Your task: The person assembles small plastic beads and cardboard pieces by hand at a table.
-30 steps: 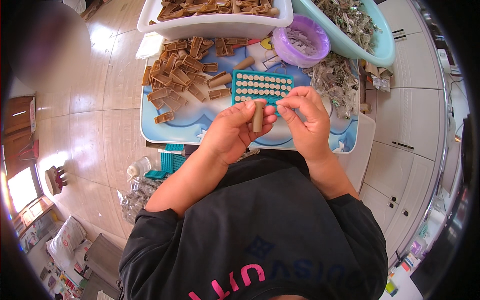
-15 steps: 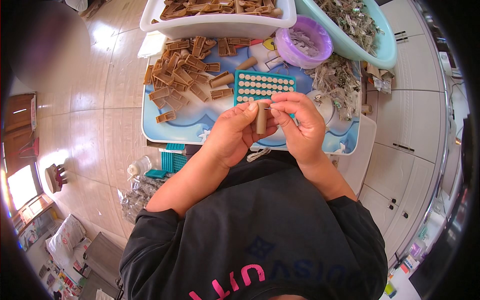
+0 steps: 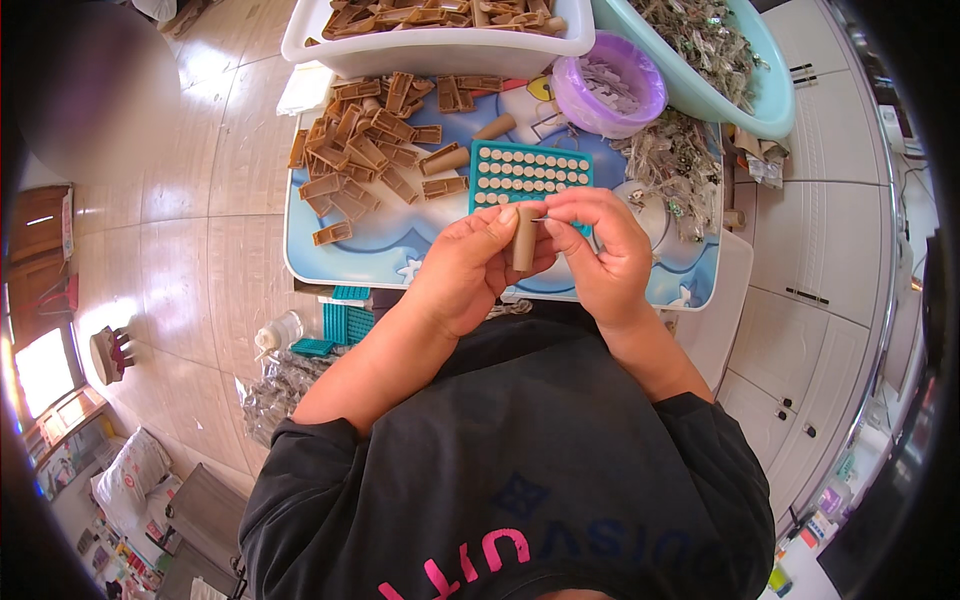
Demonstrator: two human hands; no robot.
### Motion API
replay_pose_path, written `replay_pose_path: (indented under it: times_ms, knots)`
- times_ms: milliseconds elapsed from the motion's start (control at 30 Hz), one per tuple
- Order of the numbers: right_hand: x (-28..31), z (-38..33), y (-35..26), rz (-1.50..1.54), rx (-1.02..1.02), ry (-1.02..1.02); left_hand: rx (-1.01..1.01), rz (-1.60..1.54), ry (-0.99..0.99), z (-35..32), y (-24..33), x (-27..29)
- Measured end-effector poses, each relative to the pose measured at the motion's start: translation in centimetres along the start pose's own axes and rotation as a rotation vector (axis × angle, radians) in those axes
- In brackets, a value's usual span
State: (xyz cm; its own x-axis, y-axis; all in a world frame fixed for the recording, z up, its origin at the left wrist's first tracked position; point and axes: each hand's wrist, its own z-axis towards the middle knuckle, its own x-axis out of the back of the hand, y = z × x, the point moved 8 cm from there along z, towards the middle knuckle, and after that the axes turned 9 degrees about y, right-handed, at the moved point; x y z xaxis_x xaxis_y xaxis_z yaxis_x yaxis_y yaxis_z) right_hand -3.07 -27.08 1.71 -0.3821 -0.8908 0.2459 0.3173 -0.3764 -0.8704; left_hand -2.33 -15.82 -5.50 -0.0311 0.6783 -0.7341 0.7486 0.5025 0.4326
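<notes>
- I see my left hand (image 3: 462, 268) just left of centre frame, its grip closed around a small tan tube (image 3: 523, 238) that stands roughly upright between thumb and fingers.
- My right hand (image 3: 600, 250) sits just right of centre, fingertips pinched together on a thin metal pin (image 3: 540, 219) right at the tube's top end; what the pin looks like beyond a fine sliver I cannot tell.
- Both hands touch around the tube, held above the near edge of the blue surface (image 3: 380, 245), which carries a cartoon cloud print.
- Directly behind the hands, toward upper centre, lies a teal tray (image 3: 528, 172) with rows of round holes filled with pale plugs; my right fingers overlap its lower right corner.
- To the upper left of the tray, a loose heap of brown plastic pieces (image 3: 365, 150) spreads over the surface, with a couple more tan tubes beside it.
- At the top edge, a white bin (image 3: 440, 45) holds more brown pieces.
- Upper right of centre stands a purple bowl (image 3: 610, 95), and past it a pale green basin (image 3: 745, 95) full of small silvery packets, with more of them spilled just beside the tray.
- Lower left of the surface, on the floor, lie teal grid pieces (image 3: 340, 322) and a small clear bottle (image 3: 278, 332).
</notes>
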Motion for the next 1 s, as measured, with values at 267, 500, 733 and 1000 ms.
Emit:
replay_pose_path:
  times_ms: [267,500,733,1000]
  knots:
    - [-0.3,0.0,-0.7,-0.074,0.154,-0.035,0.073,0.043,-0.055,-0.2,-0.5,0.1]
    - [-0.2,0.1,-1.2,-0.105,0.221,-0.035,0.004,0.104,-0.135,-0.1,-0.1,-0.7]
    - [-0.6,-0.3,-1.6,-0.174,0.316,0.003,0.012,0.092,-0.112,0.0,-0.4,-0.6]
    - [-0.9,-0.5,-0.5,-0.185,0.286,-0.040,-0.011,0.099,-0.019,-0.1,-0.2,-0.2]
